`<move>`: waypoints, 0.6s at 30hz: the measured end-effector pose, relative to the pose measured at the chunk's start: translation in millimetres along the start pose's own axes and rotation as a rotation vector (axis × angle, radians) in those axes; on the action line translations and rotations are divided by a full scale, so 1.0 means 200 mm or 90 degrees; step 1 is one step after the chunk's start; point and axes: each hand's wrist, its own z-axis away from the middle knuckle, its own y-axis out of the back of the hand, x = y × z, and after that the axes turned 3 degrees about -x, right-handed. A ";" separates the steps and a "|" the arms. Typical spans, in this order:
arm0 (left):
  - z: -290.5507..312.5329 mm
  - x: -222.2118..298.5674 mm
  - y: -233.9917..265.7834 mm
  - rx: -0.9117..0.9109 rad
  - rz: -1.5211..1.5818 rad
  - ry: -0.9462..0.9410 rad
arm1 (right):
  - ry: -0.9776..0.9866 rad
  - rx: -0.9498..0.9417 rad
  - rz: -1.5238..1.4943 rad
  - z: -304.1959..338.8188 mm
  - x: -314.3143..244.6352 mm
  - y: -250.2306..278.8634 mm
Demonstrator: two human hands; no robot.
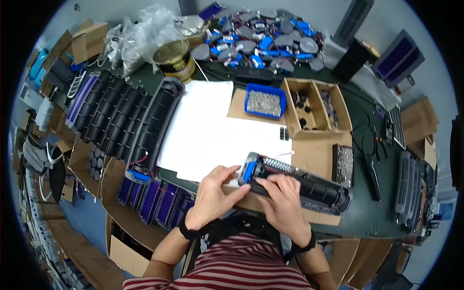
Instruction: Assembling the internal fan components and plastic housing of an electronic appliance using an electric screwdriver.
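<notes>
workbench point(377, 215), centre: paper sheets point(208, 128). front edge: front housing point(316, 191), partly over cardboard sheet point(314, 152); left hand point(215, 195) at its left end, right hand point(282, 198) just right of that. left of sheets: single housing point(157, 116); farther left, row of housings point(108, 106). behind sheets: bucket point(182, 69); left of bucket, plastic bag point(145, 36); right, heap of parts point(261, 41). right of sheets' back half: tray point(265, 87), screws point(262, 103) inside; beside it, two-compartment box point(328, 131), parts in both halves. farther right: pliers point(380, 147), screwdriver point(373, 176) before them.
</notes>
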 end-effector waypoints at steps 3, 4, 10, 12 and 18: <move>0.06 -0.05 0.03 0.027 -0.062 -0.005 | -0.101 0.042 0.025 0.11 0.08 0.24; 0.08 -0.05 0.06 0.040 -0.064 -0.017 | -0.157 0.059 0.040 0.17 0.11 0.33; 0.19 -0.04 0.15 0.111 -0.116 -0.026 | -0.257 0.122 0.274 0.49 0.24 0.60; 0.19 -0.04 0.07 0.081 -0.130 -0.034 | -0.345 0.059 0.271 0.65 0.36 0.56; 0.24 0.02 -0.09 0.055 -0.155 -0.119 | -0.265 0.211 0.122 0.72 0.38 0.35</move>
